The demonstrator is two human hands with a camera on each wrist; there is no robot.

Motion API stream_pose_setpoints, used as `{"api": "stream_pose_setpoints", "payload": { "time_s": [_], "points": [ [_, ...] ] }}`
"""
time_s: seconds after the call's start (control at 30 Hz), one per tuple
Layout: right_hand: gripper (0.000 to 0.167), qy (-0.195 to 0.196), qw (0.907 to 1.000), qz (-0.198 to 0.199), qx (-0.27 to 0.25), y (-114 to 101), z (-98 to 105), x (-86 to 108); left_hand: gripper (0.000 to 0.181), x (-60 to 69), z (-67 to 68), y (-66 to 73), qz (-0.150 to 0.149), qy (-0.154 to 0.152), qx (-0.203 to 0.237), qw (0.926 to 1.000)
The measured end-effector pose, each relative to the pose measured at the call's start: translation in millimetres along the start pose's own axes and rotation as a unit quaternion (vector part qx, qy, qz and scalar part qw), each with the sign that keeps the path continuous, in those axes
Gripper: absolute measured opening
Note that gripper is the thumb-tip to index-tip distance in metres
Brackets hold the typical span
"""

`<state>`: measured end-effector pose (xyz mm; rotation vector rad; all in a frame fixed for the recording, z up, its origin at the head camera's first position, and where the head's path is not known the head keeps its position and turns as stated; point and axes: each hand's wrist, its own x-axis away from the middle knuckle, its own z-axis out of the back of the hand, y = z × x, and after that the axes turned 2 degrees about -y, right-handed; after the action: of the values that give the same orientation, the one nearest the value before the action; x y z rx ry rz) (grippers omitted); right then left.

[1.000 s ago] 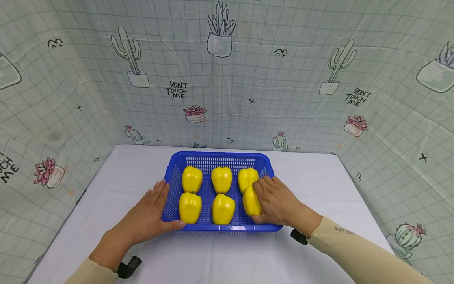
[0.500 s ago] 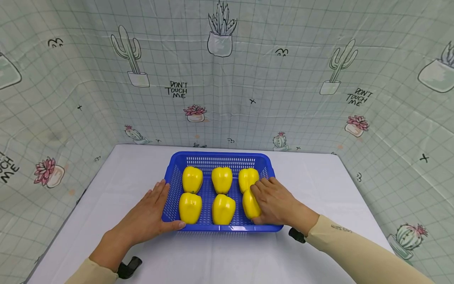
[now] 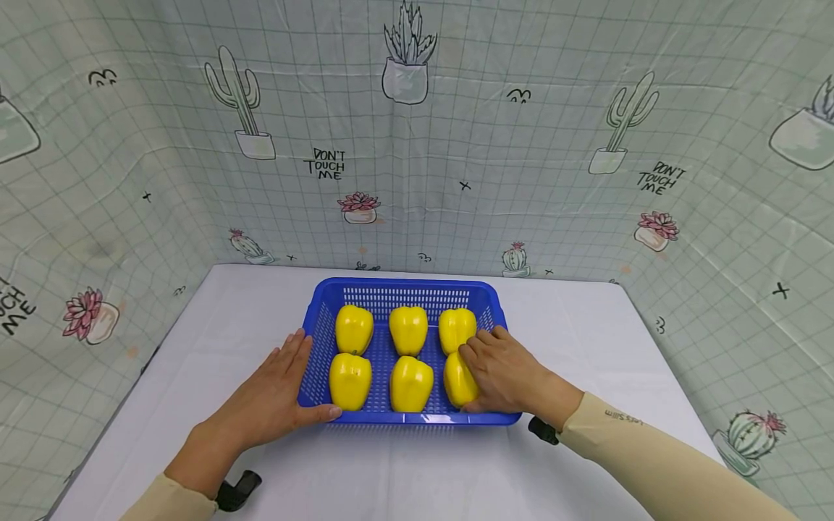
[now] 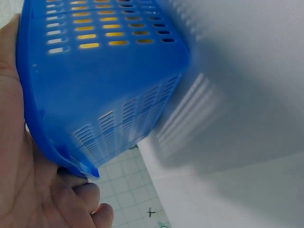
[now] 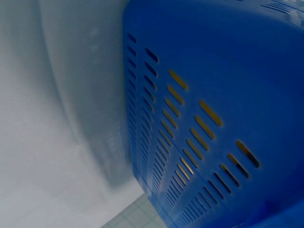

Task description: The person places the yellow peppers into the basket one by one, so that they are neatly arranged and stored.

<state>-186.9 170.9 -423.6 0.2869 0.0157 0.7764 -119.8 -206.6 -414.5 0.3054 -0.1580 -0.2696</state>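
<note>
A blue plastic basket (image 3: 417, 418) holds several yellow bell peppers in two rows. My right hand (image 3: 504, 369) grips the yellow bell pepper (image 3: 459, 380) in the front right corner, its fingers over the far side and its thumb near the front rim. Much of that pepper is hidden behind the hand. On the left, my left hand (image 3: 274, 394) rests against the basket's rim, fingers extended along the side and thumb on the front edge. The left wrist view shows this hand's palm side (image 4: 28, 175) at the rim. The right wrist view shows only the basket wall (image 5: 223, 71), no hand.
In the back row sit three more peppers, among them a left one (image 3: 354, 329). Two others, including the middle front pepper (image 3: 412, 385), fill out the front row. A white cloth (image 3: 417, 477) covers the table, and a patterned curtain (image 3: 423, 181) stands behind it.
My right hand has lowered slightly with its pepper, which now sits a little lower and further left in the front right corner. My left hand has stayed in place.
</note>
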Motion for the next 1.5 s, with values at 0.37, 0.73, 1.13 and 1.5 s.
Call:
{"api": "stream_pose_setpoints", "payload": {
  "time_s": [0.37, 0.73, 1.13, 1.5],
  "points": [
    [0.089, -0.005, 0.9999, -0.005, -0.008, -0.4, 1.9, -0.9, 0.133, -0.6, 0.4, -0.8, 0.001, 0.000, -0.002, 1.0000],
    [0.079, -0.010, 0.9999, -0.001, 0.010, 0.0, 3.7, -2.0, 0.133, -2.1, 0.3, -1.5, 0.003, -0.002, 0.006, 1.0000],
    [0.082, -0.030, 0.9992, -0.018, 0.017, -0.4, 3.4, -1.9, 0.130, -4.8, -1.4, -2.8, 0.000, -0.005, 0.012, 0.9999],
    [0.095, 0.014, 0.9975, -0.040, -0.056, 3.8, 5.5, 5.4, 0.131, -5.3, -2.1, -5.0, 0.000, 0.000, -0.003, 1.0000]
  ]
}}
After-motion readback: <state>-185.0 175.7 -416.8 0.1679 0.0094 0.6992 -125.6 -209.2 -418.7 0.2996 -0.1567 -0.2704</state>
